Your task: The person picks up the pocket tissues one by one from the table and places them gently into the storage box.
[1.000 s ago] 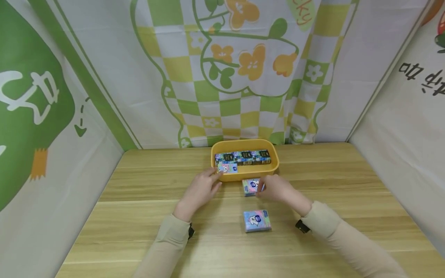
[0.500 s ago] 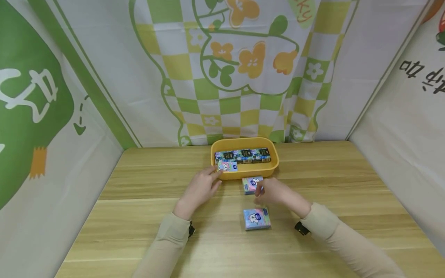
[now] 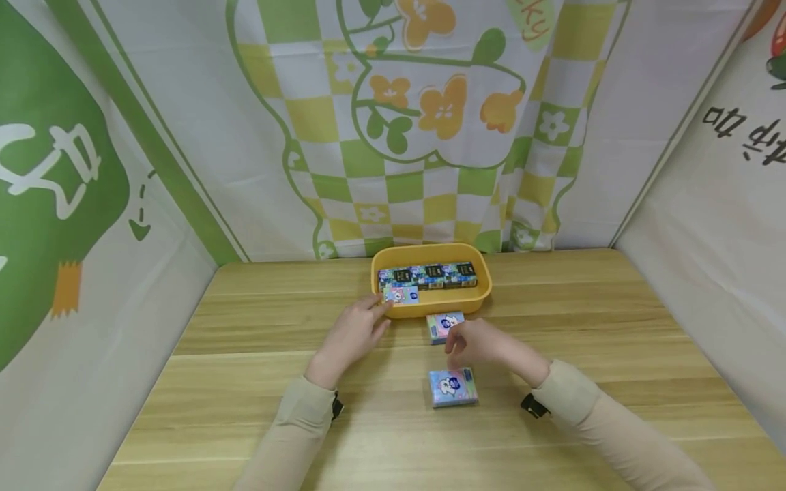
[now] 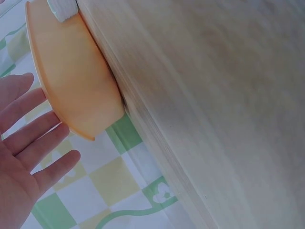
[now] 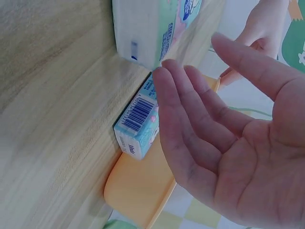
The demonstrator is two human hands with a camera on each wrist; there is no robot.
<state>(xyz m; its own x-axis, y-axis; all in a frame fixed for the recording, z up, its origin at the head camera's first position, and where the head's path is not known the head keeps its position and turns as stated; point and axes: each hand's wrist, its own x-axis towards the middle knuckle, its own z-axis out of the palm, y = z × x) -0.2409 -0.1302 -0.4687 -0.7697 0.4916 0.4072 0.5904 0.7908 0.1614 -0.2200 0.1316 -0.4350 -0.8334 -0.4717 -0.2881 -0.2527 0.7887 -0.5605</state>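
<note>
by the tray's edge (image 3: pixel 445 308), left hand (image 3: pixel 351 334) and right hand (image 3: pixel 482 342), each grip released, leave room between

Below the left hand (image 3: pixel 350 334) and right hand (image 3: pixel 482 341) we record a pale wood-grain tabletop (image 3: pixel 245 320). Beyond both we observe a white backdrop cloth (image 3: pixel 402 184) with green-and-yellow checks and orange flowers. Left of the left hand, a white side wall (image 3: pixel 178 225) bears a green shape (image 3: pixel 55 170); right of the right hand, another white wall (image 3: pixel 694 211) carries dark characters (image 3: pixel 743 126).
</note>
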